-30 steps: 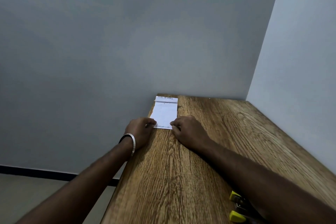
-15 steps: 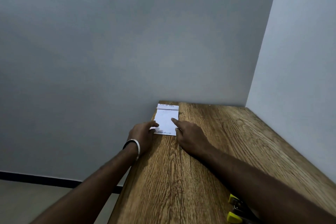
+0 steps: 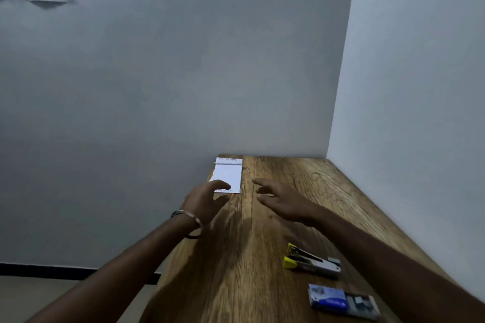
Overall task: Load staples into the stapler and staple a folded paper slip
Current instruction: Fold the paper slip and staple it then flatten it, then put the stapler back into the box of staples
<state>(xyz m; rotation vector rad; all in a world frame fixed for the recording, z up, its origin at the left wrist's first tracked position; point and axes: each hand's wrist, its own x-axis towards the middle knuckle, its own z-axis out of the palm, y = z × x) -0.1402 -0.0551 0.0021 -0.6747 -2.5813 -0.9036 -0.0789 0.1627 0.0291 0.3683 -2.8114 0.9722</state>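
Left hand (image 3: 207,198) hovers over the near corner of the paper slip (image 3: 228,176), fingers loosely spread and holding nothing; whether a fingertip touches the sheet you cannot tell from this angle. The slip lies flat at the far left of the wooden table (image 3: 262,270), close to the wall, with a crease near its far end. Expect it to be very light and limp: it will slide on the smooth wood under any sideways push, so pin it with flat fingers or lift it by an edge near the table's rim. Right hand (image 3: 278,198) hangs just right of the slip, fingers relaxed and splayed, empty, apart from the paper. Further right and nearer you, the stapler (image 3: 312,262) rests on the table with its yellow-tipped arms parted; it looks rigid, metal, small but dense. Take it round the body toward the hinge end, away from the nose. Nearest you, the staple box (image 3: 343,301) lies flat, its tray partly slid out; the strips inside likely snap easily, so pinch one by its sides.
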